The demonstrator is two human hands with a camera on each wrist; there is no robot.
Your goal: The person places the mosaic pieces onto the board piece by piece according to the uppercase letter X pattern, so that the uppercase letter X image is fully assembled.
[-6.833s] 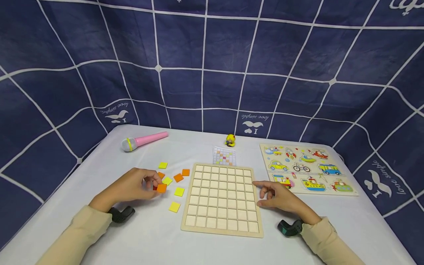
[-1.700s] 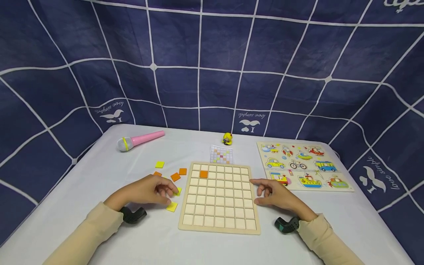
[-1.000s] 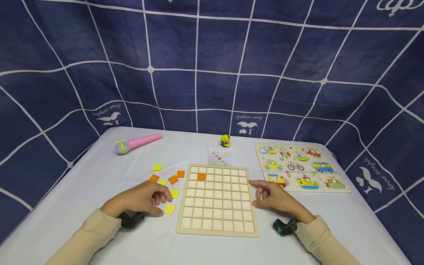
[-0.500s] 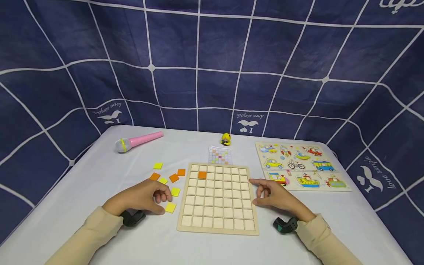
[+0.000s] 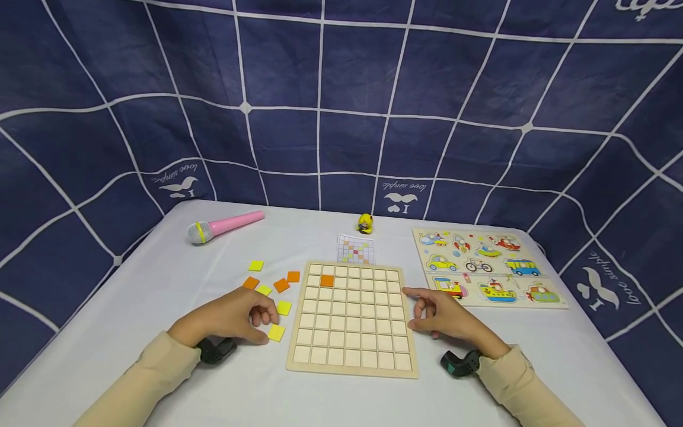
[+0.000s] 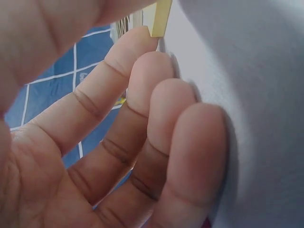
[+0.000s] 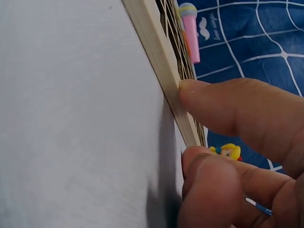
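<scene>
My left hand [image 5: 229, 317] rests on the tablecloth beside the loose tiles, fingers bent loosely. A yellow tile [image 5: 275, 333] lies flat near the thumb and index finger; in the left wrist view the index fingertip meets a yellow tile's edge [image 6: 162, 19]. Something red [image 6: 207, 223] shows under the left fingers, mostly hidden. To the right stands a wooden grid board [image 5: 352, 372], with one orange tile [image 5: 327, 280] in its second row, second column. My right hand [image 5: 445, 314] touches the board's right edge with index finger and thumb, holding nothing.
More yellow tiles [image 5: 256, 265] and orange tiles [image 5: 281, 285] lie left of the board. Behind it are a coloured pattern card [image 5: 356, 249] and a small yellow-haired figure [image 5: 365, 223]. A pink microphone [image 5: 235, 223] lies back left; a vehicle puzzle board [image 5: 480, 267] lies right.
Earliest, my left hand held an orange tile; an orange tile now sits in the board. The left hand has since returned to the loose tiles, drawing back slightly. The right hand stays at the board's edge.
</scene>
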